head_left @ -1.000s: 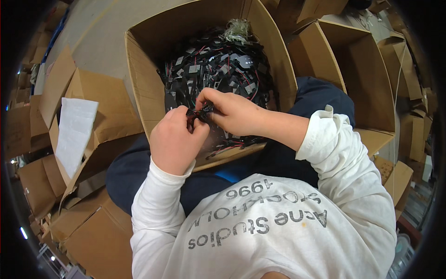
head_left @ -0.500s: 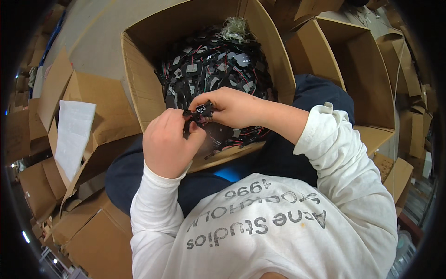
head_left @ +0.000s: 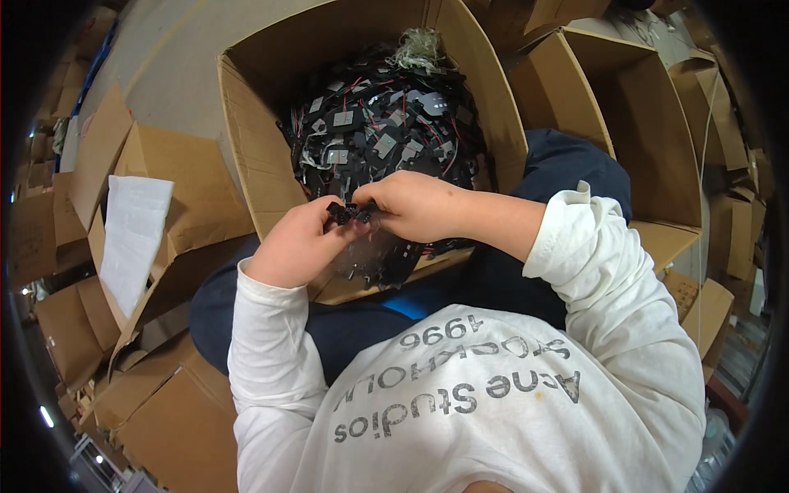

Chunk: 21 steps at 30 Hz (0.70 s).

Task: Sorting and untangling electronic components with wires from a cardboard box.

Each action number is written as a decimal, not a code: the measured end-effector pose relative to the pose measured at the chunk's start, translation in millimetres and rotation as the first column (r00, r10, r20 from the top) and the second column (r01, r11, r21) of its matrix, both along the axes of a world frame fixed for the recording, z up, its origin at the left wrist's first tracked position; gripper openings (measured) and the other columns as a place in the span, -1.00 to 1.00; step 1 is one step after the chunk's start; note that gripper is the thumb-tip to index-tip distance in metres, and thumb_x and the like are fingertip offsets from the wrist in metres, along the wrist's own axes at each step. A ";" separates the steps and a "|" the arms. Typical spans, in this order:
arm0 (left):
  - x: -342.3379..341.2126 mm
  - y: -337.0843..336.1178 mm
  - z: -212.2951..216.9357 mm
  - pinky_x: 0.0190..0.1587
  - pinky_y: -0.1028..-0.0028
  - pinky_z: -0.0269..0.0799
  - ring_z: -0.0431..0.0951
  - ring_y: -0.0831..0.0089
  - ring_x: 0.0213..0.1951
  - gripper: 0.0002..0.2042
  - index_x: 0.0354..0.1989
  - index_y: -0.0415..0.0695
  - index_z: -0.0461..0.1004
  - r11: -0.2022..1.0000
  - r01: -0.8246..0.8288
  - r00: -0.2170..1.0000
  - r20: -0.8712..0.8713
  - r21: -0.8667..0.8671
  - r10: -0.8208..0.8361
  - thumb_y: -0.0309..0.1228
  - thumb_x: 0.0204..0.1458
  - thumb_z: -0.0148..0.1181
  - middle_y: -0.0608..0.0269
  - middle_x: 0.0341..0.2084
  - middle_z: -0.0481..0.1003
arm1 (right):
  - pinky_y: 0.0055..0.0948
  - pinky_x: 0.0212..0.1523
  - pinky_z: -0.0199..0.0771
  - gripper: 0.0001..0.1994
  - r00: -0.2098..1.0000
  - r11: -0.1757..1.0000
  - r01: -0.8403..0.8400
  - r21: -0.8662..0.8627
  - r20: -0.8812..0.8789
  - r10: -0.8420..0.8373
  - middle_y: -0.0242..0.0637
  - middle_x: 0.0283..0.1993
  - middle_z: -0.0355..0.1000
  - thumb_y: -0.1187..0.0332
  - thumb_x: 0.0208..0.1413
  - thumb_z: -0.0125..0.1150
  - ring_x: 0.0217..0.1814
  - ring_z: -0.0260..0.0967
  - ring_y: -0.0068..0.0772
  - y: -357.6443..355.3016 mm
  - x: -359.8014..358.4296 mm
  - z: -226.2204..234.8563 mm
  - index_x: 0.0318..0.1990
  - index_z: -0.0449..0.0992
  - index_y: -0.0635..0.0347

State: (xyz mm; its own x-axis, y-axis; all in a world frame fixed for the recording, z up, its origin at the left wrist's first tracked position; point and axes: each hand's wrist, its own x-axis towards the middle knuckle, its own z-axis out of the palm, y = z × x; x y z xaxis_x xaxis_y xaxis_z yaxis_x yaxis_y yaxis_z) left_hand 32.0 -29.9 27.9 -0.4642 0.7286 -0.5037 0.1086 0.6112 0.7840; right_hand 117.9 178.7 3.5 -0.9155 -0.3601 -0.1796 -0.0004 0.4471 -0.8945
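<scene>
My left hand (head_left: pixel 297 245) and my right hand (head_left: pixel 411 205) meet over the near side of a large open cardboard box (head_left: pixel 238 135). Between them is a small black plastic part (head_left: pixel 348 215) with a jagged outline, pinched by the fingers of both; its exact kind does not show. Below the hands, dark pieces (head_left: pixel 382 255) look smeared. Filling the box is a heap of black electronic parts (head_left: pixel 386 140) with silver squares and thin red and black wires. The fingertips of both hands are partly hidden by the part and by each other.
A tangle of pale stringy material (head_left: pixel 417 51) lies at the heap's far edge. To the right stands another open cardboard box (head_left: pixel 649 123). On the left, a white foam sheet (head_left: pixel 136 238) leans on an open carton (head_left: pixel 193 181). My legs flank the middle box.
Both hands have come down slightly toward me, the left one turning inward. The black part has moved down with them and shows from a different side.
</scene>
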 end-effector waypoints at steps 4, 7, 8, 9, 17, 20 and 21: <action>0.5 6.7 -3.0 -0.35 0.41 0.35 0.42 0.55 -0.42 -0.78 -0.20 -0.21 0.55 0.982 -0.117 0.979 0.182 0.149 0.089 -0.29 0.18 0.27 0.28 -0.50 0.49 | -0.14 -0.15 0.48 -0.75 0.998 0.996 0.046 -0.075 0.036 -0.044 0.08 -0.26 0.54 0.44 0.14 0.22 -0.14 0.52 0.13 5.3 -6.1 -2.1 -0.03 0.53 0.26; -0.5 10.2 2.6 -0.33 0.42 0.35 0.43 0.51 -0.43 -0.80 -0.22 -0.24 0.53 0.994 -0.082 0.996 -0.014 0.066 0.083 -0.32 0.19 0.24 0.22 -0.51 0.49 | -0.16 -0.13 0.49 -0.70 0.998 0.999 0.039 0.001 0.040 -0.039 0.11 -0.25 0.55 0.42 0.15 0.23 -0.13 0.52 0.13 7.9 -10.4 -1.6 0.03 0.53 0.29; -2.1 6.6 -3.7 -0.32 0.42 0.36 0.43 0.50 -0.42 -0.80 -0.23 -0.26 0.52 0.997 -0.070 0.996 -0.044 0.039 0.072 -0.34 0.19 0.22 0.20 -0.50 0.50 | -0.16 -0.13 0.49 -0.70 0.998 0.999 0.039 -0.001 0.040 -0.039 0.11 -0.25 0.55 0.42 0.15 0.23 -0.13 0.52 0.13 7.7 -11.6 3.0 0.03 0.53 0.29; -3.3 4.2 -7.0 -0.31 0.43 0.37 0.43 0.49 -0.42 -0.81 -0.23 -0.27 0.51 0.998 -0.059 0.995 -0.074 0.011 0.060 -0.36 0.19 0.21 0.18 -0.49 0.50 | -0.15 -0.14 0.49 -0.70 0.999 0.999 0.029 0.025 0.039 -0.030 0.10 -0.27 0.55 0.42 0.14 0.23 -0.16 0.52 0.14 7.5 -12.4 8.0 0.03 0.54 0.28; 1.4 6.7 -8.9 -0.31 0.46 0.35 0.40 0.56 -0.40 -0.83 -0.28 -0.30 0.49 0.970 -0.196 0.980 0.038 0.146 0.193 -0.40 0.20 0.15 0.27 -0.50 0.47 | -0.11 -0.17 0.49 -0.76 0.997 0.998 0.017 0.062 -0.080 -0.012 0.01 -0.31 0.58 0.30 0.27 0.18 -0.20 0.55 0.08 10.0 -15.8 -0.3 0.00 0.57 0.19; 1.7 6.0 0.5 -0.32 0.52 0.31 0.36 0.64 -0.38 -0.84 -0.31 -0.30 0.47 0.939 -0.291 0.954 0.131 0.182 0.270 -0.43 0.21 0.13 0.38 -0.49 0.44 | -0.10 -0.19 0.50 -0.76 0.991 0.994 -0.012 0.109 -0.130 0.026 0.00 -0.35 0.57 0.31 0.25 0.19 -0.23 0.54 0.09 10.3 -16.1 4.8 -0.01 0.57 0.19; 0.9 5.1 5.6 -0.32 0.55 0.29 0.34 0.67 -0.38 -0.85 -0.32 -0.29 0.47 0.939 -0.305 0.948 0.150 0.160 0.282 -0.45 0.22 0.12 0.44 -0.48 0.43 | -0.13 -0.23 0.48 -0.75 0.990 0.996 -0.018 0.093 -0.138 0.030 -0.01 -0.39 0.55 0.34 0.20 0.22 -0.27 0.53 0.08 9.6 -15.2 5.7 -0.01 0.56 0.19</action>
State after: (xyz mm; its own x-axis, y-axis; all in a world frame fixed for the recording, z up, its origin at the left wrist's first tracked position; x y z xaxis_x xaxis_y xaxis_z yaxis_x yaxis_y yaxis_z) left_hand 32.8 -24.8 33.4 -0.6138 0.6527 -0.4441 -0.1580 0.4496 0.8791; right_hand 102.7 188.2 9.3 -0.9251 -0.3704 -0.0842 -0.1337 0.5249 -0.8406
